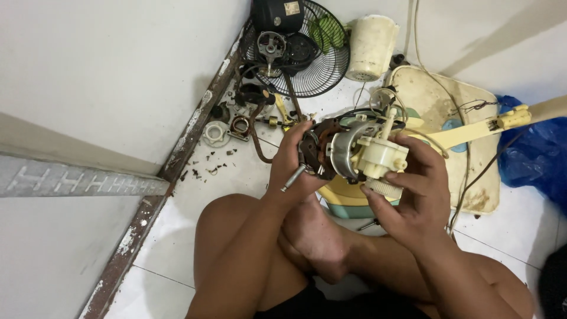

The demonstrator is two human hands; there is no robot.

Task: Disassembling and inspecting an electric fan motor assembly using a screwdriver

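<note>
Both hands are clamped on one fan motor [339, 150], held up between them over the person's crossed legs. The left hand [292, 162] grips the dark, rust-brown end, fingers curled round it, where a bare steel shaft [293, 177] sticks out down and to the left. The right hand [416, 186] wraps the other end, thumb and fingers closed on the cream plastic gearbox [381, 156], whose ribbed white knob sits against the palm side and whose thin post points upward. Between the two lies the shiny, rounded metal shell of the motor.

Just below the motor, a pale yellow and green plastic piece rests on the white tiled floor [177, 218]. Behind the right hand lies the grimy cream fan base [466, 106], flat and stained, with a yellow neck [478, 127] running out to the right and loose wires trailing from it. A crumpled blue bag [534, 156] sits just beside it at the right edge.

Further off, along the wall, small parts, a white ring [215, 133] and dark crumbs are scattered. In the corner stands a black wire grille [319, 59], a black motor [277, 15] bearing a small pale rectangular label, and a dirty cream cylinder [372, 47].
</note>
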